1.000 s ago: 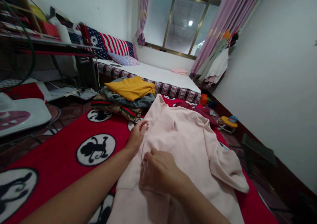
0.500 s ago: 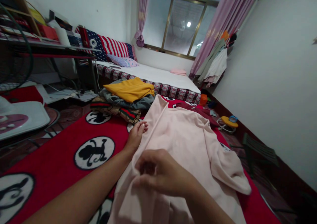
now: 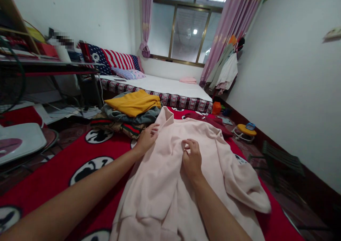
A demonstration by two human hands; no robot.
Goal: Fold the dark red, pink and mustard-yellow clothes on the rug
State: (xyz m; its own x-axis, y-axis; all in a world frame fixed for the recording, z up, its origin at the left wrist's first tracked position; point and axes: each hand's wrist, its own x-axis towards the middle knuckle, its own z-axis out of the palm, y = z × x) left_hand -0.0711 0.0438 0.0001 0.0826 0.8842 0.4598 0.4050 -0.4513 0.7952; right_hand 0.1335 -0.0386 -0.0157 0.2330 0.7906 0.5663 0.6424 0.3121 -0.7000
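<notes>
A pale pink sweatshirt (image 3: 206,155) lies spread out on a red blanket (image 3: 64,155) printed with black figures in white circles. My left hand (image 3: 148,137) rests at the garment's upper left edge, near the raised shoulder fold, its fingers loosely stretched and apart. Over the middle of the garment, my right hand (image 3: 193,158) has its fingers curled at the edge of a folded-in layer, where the cloth is drawn into a small ridge. A cuff-like band shows on that layer near the bottom. The right sleeve lies bent outward.
Beyond my left hand is a pile of clothes with a yellow garment (image 3: 134,102) on top. A dark red garment (image 3: 226,127) lies behind the sweatshirt. Farther off are a bed (image 3: 170,84), a cluttered desk (image 3: 50,62), a yellow stool (image 3: 245,130) and a dark folding stool (image 3: 282,157).
My right hand has moved forward and right, bringing the sweatshirt's left layer inward over its middle. My left hand stays by the upper left edge. The view has shifted slightly.
</notes>
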